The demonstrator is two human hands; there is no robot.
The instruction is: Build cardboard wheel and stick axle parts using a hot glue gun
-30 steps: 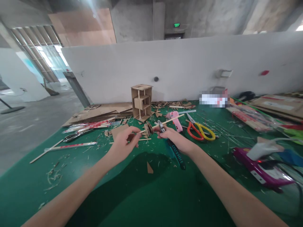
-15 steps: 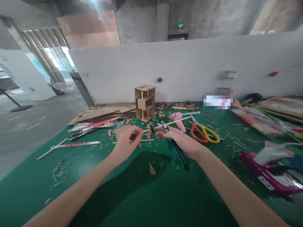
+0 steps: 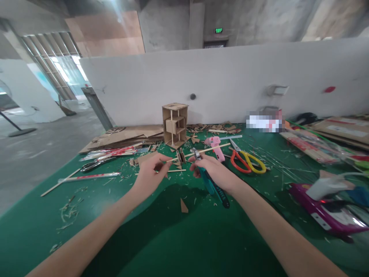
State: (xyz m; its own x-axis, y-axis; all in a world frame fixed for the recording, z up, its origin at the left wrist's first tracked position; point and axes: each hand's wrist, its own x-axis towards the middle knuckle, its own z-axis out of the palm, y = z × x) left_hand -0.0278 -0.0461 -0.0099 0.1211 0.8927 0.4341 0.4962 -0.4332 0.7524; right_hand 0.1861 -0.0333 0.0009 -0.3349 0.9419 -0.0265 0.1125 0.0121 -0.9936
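Observation:
Between finger and thumb, my left hand pinches the left end of a thin wooden stick. Small cardboard discs are threaded on the stick just right of those fingers. My right hand is closed around teal-handled pliers, whose metal jaws are at the stick right of the discs; whether they grip it I cannot tell. Behind the hands stands an upright cardboard tower with open shelves and stick posts.
A pink glue gun and scissors with red and yellow handles lie right of the hands. Flat cardboard sheets and wrapped sticks are at the left. A purple power strip sits at the right. Scraps litter the green table.
The view has shifted slightly. The discs have turned a little and now show more edge-on. Both hands keep their holds, with the pliers still at the stick.

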